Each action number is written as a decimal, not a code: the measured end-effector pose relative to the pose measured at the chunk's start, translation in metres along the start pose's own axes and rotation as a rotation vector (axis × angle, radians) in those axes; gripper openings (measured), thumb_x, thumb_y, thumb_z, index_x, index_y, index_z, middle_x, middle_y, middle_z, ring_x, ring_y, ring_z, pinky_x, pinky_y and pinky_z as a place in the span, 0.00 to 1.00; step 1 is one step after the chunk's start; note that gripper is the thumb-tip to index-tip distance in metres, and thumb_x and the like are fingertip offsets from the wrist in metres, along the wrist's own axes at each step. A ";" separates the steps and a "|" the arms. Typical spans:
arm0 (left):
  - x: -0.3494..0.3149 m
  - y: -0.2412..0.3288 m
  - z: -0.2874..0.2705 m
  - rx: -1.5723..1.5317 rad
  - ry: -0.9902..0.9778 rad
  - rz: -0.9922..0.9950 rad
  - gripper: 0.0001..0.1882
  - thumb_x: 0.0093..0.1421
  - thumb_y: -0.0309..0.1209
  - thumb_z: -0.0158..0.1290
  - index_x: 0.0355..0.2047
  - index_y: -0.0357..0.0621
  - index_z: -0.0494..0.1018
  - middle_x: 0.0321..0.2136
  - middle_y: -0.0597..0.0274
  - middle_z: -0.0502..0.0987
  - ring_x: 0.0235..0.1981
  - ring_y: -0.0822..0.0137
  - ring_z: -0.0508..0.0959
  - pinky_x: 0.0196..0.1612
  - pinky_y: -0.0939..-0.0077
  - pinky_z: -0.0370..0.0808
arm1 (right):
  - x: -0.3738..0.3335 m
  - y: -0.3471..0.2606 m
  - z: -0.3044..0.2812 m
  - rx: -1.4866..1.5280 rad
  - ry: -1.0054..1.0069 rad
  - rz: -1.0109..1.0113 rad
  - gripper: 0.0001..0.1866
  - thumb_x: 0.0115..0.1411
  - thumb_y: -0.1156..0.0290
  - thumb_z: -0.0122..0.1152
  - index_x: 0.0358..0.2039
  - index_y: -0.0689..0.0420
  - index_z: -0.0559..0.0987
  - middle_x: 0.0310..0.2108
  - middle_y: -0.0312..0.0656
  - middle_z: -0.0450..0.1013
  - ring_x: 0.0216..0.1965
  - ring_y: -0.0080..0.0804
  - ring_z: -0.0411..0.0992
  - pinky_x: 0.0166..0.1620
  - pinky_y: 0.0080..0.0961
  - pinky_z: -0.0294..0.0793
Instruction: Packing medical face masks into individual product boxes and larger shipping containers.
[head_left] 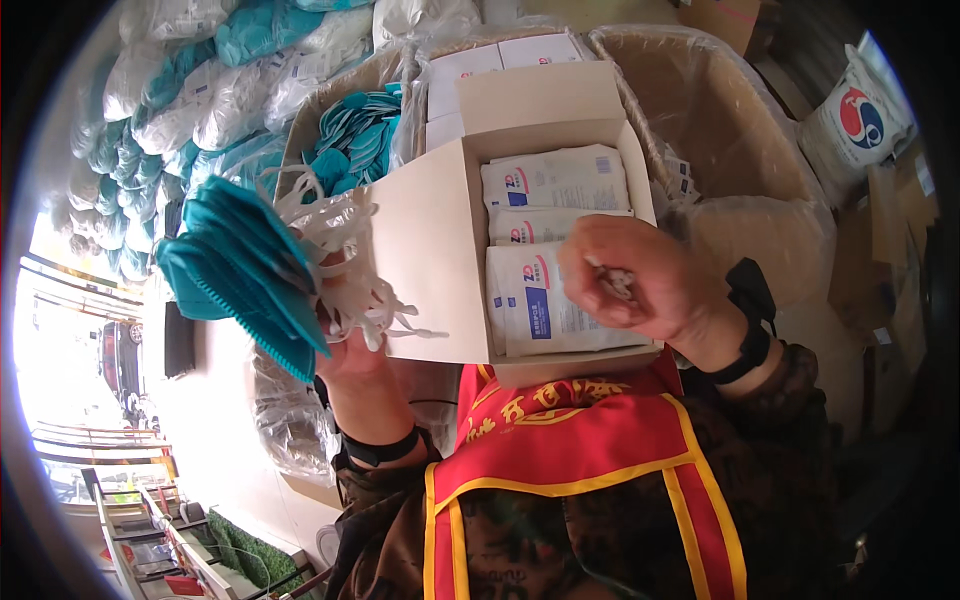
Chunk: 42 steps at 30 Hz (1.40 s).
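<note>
A fanned stack of teal folded face masks [245,265] is in the grip of my left hand [350,350], to the left of a pale carton. Their white ear loops [350,275] hang in a tangle over that hand, hiding most of its fingers. My right hand [640,265] is curled closed above the right side of the carton [430,250], with small white pieces [618,283] showing inside the fist; their kind is unclear. Flat white printed packets [555,180] lie in the carton, whose flaps are folded outward. The fist covers part of the nearest packets.
Behind the carton, a lined box holds loose teal masks [355,140], beside stacked white boxes [520,55]. A large plastic-lined carton [735,150] stands at right, near a white sack [855,120]. Bagged masks [215,90] pile up at far left. A metal rack [150,530] is lower left.
</note>
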<state>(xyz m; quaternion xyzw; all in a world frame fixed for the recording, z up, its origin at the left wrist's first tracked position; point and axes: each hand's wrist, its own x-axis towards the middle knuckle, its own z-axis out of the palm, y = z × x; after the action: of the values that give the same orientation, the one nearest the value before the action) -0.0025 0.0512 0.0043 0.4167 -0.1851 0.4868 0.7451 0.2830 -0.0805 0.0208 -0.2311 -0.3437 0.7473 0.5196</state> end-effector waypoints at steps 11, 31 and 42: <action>0.011 -0.038 0.032 -0.076 0.622 -0.021 0.20 0.69 0.38 0.43 0.52 0.36 0.70 0.41 0.52 0.76 0.41 0.62 0.75 0.46 0.60 0.73 | 0.040 0.013 0.021 -0.148 0.009 0.142 0.07 0.64 0.68 0.58 0.39 0.57 0.75 0.27 0.36 0.72 0.18 0.13 0.61 0.18 0.11 0.53; -0.001 -0.040 0.012 -0.236 0.451 -0.076 0.23 0.67 0.38 0.45 0.54 0.34 0.70 0.50 0.43 0.76 0.52 0.51 0.77 0.51 0.52 0.78 | 0.027 0.012 0.006 -0.040 -0.009 0.173 0.10 0.66 0.65 0.55 0.31 0.57 0.73 0.21 0.35 0.69 0.13 0.13 0.57 0.15 0.11 0.51; 0.004 -0.044 0.019 -0.335 0.287 -0.197 0.25 0.63 0.38 0.49 0.56 0.35 0.69 0.51 0.45 0.75 0.53 0.50 0.76 0.54 0.48 0.75 | 0.036 0.021 0.016 -0.037 -0.050 0.174 0.09 0.67 0.66 0.53 0.39 0.58 0.71 0.21 0.40 0.72 0.12 0.14 0.57 0.15 0.12 0.52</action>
<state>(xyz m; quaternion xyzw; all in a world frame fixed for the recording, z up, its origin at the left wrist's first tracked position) 0.0401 0.0301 -0.0014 0.2300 -0.1139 0.4285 0.8663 0.2461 -0.0558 0.0162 -0.2509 -0.3489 0.7888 0.4395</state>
